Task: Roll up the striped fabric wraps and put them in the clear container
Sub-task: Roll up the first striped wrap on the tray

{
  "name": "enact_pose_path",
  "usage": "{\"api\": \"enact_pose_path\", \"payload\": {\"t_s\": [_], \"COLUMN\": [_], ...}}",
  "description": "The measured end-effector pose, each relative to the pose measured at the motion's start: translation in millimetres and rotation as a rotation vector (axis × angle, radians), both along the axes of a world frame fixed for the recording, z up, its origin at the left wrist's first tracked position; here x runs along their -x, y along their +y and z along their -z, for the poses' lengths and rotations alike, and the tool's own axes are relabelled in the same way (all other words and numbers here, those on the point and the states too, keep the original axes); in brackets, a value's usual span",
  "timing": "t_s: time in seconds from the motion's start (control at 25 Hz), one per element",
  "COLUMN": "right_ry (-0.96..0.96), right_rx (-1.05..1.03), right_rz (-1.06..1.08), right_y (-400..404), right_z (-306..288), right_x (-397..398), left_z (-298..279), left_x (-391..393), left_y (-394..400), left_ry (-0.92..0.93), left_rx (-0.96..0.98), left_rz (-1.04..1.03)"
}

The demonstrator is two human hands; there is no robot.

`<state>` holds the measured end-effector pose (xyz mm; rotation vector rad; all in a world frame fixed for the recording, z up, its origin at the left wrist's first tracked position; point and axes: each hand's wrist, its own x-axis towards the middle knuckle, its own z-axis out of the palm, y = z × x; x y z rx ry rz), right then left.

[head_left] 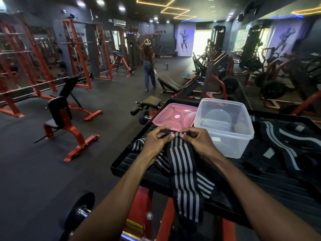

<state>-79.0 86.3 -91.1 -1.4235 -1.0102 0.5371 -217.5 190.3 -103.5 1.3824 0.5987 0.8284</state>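
Head view: left hand (157, 139) and right hand (196, 138) each pinched the top end of 1 striped wrap (184, 173) — first turn barely begun, tail hanging over the black tray (121, 162). Clear container (224, 126) held no wraps; pink lid (175, 116) beside it. More wraps (278, 141) lay unrolled — task looked just begun.

You're in a dim gym w/ ceiling spots (80, 4) and neon strips; the doorway (202, 41) blows out white. Fisheye bends edges, slight blur far back.
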Motion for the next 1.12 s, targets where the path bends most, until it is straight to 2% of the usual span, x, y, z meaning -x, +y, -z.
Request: {"api": "enact_pose_path", "payload": {"t_s": [0.12,0.28,0.56,0.76,0.96,1.12], "right_ry": [0.012,0.066,0.057,0.051,0.175,0.207], "right_rx": [-0.033,-0.029,0.002,0.074,-0.026,-0.029], "right_rz": [-0.006,-0.028,-0.008,-0.027,-0.038,-0.066], "right_y": [-2.1,-1.2,-2.6,-2.1,-3.2,-1.2], "right_z": [-1.9,-0.7,-1.9,0.2,-5.3,-1.8], "right_x": [2.5,4.0,3.4,5.3,5.5,5.7], "left_z": [1.1,2.2,2.1,6.7,3.4,2.0], "left_x": [0.8,-0.5,-0.6,-1.0,-0.8,-0.8], "left_y": [-1.9,-1.6,-1.5,3.2,-1.0,-0.6], "left_ry": [0.055,0.051,0.056,0.130,0.017,0.003], "left_rx": [-0.049,-0.129,-0.084,-0.146,-0.054,-0.098], "left_rz": [0.031,-0.046,-0.006,-0.103,-0.042,-0.046]}}
